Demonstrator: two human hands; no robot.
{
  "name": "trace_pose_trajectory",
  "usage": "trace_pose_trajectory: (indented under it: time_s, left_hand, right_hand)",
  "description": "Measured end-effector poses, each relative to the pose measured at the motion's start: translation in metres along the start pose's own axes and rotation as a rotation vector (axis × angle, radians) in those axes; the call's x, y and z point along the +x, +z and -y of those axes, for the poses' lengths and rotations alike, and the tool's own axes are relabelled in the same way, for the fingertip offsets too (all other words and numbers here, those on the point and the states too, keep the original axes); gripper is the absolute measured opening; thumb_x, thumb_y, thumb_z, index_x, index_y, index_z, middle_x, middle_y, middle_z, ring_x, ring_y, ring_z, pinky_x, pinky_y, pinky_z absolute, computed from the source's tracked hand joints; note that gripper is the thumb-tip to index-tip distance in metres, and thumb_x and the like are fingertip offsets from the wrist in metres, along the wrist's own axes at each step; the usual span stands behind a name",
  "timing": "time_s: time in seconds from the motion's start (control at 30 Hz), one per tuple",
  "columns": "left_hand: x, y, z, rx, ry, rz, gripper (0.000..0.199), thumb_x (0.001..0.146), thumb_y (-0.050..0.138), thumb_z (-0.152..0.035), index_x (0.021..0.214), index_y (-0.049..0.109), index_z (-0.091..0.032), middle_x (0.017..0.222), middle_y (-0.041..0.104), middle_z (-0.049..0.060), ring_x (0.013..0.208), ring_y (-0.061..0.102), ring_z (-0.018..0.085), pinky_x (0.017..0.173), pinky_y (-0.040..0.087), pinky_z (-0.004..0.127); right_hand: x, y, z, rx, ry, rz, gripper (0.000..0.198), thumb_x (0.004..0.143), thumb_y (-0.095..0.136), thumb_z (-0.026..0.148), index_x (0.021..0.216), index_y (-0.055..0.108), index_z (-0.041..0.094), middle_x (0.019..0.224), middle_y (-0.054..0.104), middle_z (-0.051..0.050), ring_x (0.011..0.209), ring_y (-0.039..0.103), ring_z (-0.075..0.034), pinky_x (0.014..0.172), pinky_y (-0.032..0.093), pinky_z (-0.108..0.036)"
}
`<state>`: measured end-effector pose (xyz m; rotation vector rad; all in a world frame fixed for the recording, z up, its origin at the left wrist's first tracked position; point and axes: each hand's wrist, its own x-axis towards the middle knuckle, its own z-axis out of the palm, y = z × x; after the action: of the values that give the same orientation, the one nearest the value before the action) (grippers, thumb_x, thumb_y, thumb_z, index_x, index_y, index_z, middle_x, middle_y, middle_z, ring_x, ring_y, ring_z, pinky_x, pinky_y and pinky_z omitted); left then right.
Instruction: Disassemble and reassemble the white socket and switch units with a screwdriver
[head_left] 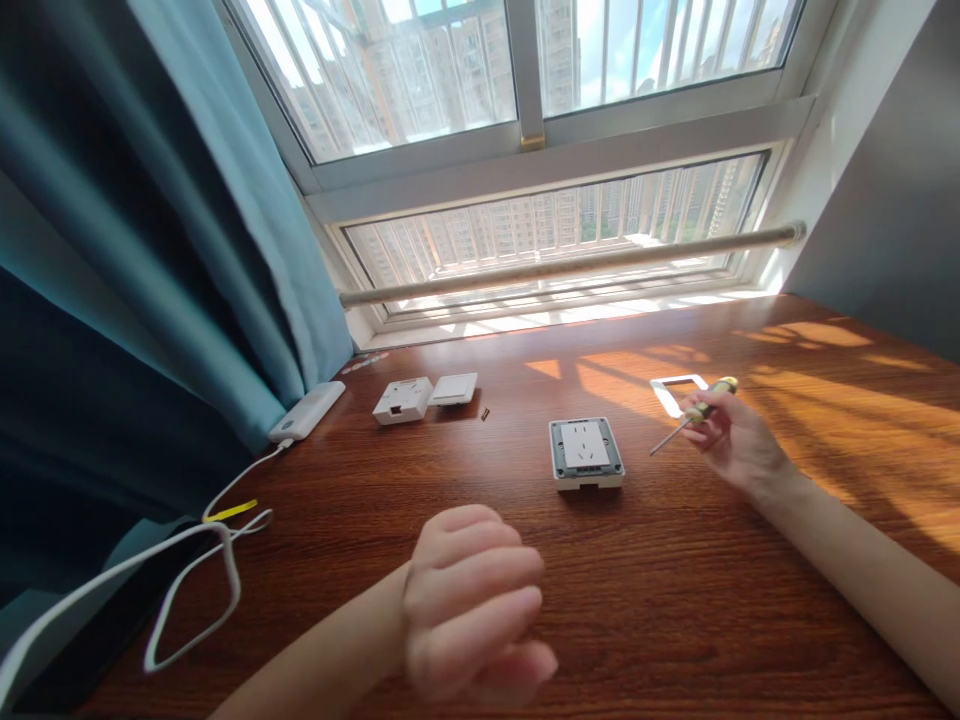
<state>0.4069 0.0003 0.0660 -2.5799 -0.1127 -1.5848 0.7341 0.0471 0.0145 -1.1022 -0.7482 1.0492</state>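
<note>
My right hand [731,440] grips a screwdriver [701,411] by its yellowish handle, the thin metal shaft pointing down and left. To the left of its tip, a wall socket [586,446] sits face up on a white mounting box, its grey frame exposed. A white rectangular cover frame [666,397] lies just behind my right hand. Nearer to me, my left hand [472,605] hovers over the table with its fingers curled closed. Its palm side is turned away, so whatever might be inside is hidden.
On the wooden table [465,470], a white mounting box [403,400] and a white switch plate [454,388] stand at back left, with small brass-coloured screws [485,413] beside them. A white power bank [307,411] with a looped cable [234,575] lies by the blue curtain [217,200].
</note>
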Motion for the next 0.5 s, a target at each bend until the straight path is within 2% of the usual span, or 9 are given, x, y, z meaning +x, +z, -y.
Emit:
trace_pose_trajectory:
  time_s: [0.03, 0.07, 0.17, 0.23, 0.33, 0.37, 0.43, 0.5]
  left_hand:
    - [0.001, 0.018, 0.017, -0.003, 0.051, 0.022, 0.024, 0.082, 0.051, -0.034, 0.101, 0.051, -0.02, 0.071, 0.065, 0.0, 0.057, 0.059, 0.012, 0.055, 0.05, 0.028]
    - [0.002, 0.035, 0.032, -0.003, 0.044, 0.083, 0.03, 0.079, 0.055, -0.031, 0.105, 0.05, -0.017, 0.078, 0.067, 0.004, 0.067, 0.062, 0.015, 0.06, 0.051, 0.03]
    - [-0.001, 0.074, 0.068, -0.023, -0.099, 0.33, 0.052, 0.075, 0.061, -0.037, 0.119, 0.043, -0.015, 0.109, 0.061, 0.014, 0.104, 0.056, 0.024, 0.087, 0.048, 0.042]
    - [-0.008, 0.09, 0.082, -0.075, -0.227, 0.467, 0.066, 0.073, 0.061, -0.044, 0.127, 0.037, -0.015, 0.127, 0.049, 0.017, 0.122, 0.042, 0.028, 0.1, 0.037, 0.048]
    - [-0.021, 0.103, 0.095, -0.136, -0.35, 0.594, 0.077, 0.07, 0.063, -0.05, 0.132, 0.033, -0.016, 0.139, 0.036, 0.018, 0.133, 0.026, 0.033, 0.108, 0.023, 0.054]
    - [-0.026, 0.106, 0.097, -0.162, -0.376, 0.608, 0.077, 0.071, 0.063, -0.05, 0.133, 0.032, -0.016, 0.14, 0.035, 0.017, 0.133, 0.025, 0.032, 0.108, 0.022, 0.053]
    - [-0.032, 0.108, 0.1, -0.223, -0.416, 0.615, 0.073, 0.074, 0.062, -0.047, 0.133, 0.033, -0.017, 0.139, 0.037, 0.016, 0.131, 0.029, 0.031, 0.108, 0.025, 0.051]
    - [-0.035, 0.108, 0.101, -0.282, -0.44, 0.608, 0.068, 0.075, 0.061, -0.044, 0.132, 0.034, -0.018, 0.136, 0.04, 0.016, 0.128, 0.034, 0.029, 0.106, 0.029, 0.048]
  right_hand:
    - [-0.001, 0.005, 0.004, 0.109, -0.021, -0.015, 0.018, 0.065, 0.067, 0.031, 0.064, 0.054, 0.019, 0.057, 0.053, 0.005, 0.044, 0.045, -0.005, 0.037, 0.035, -0.017]
    - [-0.002, 0.01, 0.007, 0.197, -0.051, -0.03, 0.016, 0.064, 0.069, 0.028, 0.065, 0.055, 0.019, 0.06, 0.055, 0.004, 0.046, 0.048, -0.006, 0.039, 0.039, -0.016]
    - [-0.01, 0.021, 0.005, 0.22, -0.209, -0.053, 0.013, 0.066, 0.071, 0.026, 0.072, 0.062, 0.019, 0.065, 0.061, 0.003, 0.052, 0.057, -0.009, 0.046, 0.049, -0.02]
    - [-0.021, 0.022, 0.001, 0.058, -0.36, -0.053, 0.01, 0.07, 0.069, 0.026, 0.077, 0.064, 0.021, 0.068, 0.063, 0.001, 0.056, 0.06, -0.012, 0.049, 0.052, -0.025]
    - [-0.045, 0.017, 0.0, -0.449, -0.686, -0.007, 0.012, 0.069, 0.07, 0.021, 0.081, 0.067, 0.021, 0.075, 0.068, -0.002, 0.062, 0.064, -0.016, 0.058, 0.054, -0.029]
    - [-0.053, 0.016, 0.002, -0.6, -0.827, 0.04, 0.016, 0.067, 0.072, 0.017, 0.082, 0.067, 0.022, 0.075, 0.069, -0.003, 0.064, 0.065, -0.017, 0.06, 0.054, -0.029]
    - [-0.068, 0.016, 0.008, -0.767, -1.054, 0.198, 0.027, 0.065, 0.073, 0.012, 0.089, 0.065, 0.022, 0.077, 0.07, -0.003, 0.066, 0.066, -0.018, 0.061, 0.054, -0.029]
    - [-0.079, 0.018, 0.011, -0.82, -1.157, 0.361, 0.034, 0.064, 0.072, 0.009, 0.095, 0.062, 0.021, 0.075, 0.07, -0.003, 0.067, 0.066, -0.017, 0.061, 0.054, -0.028]
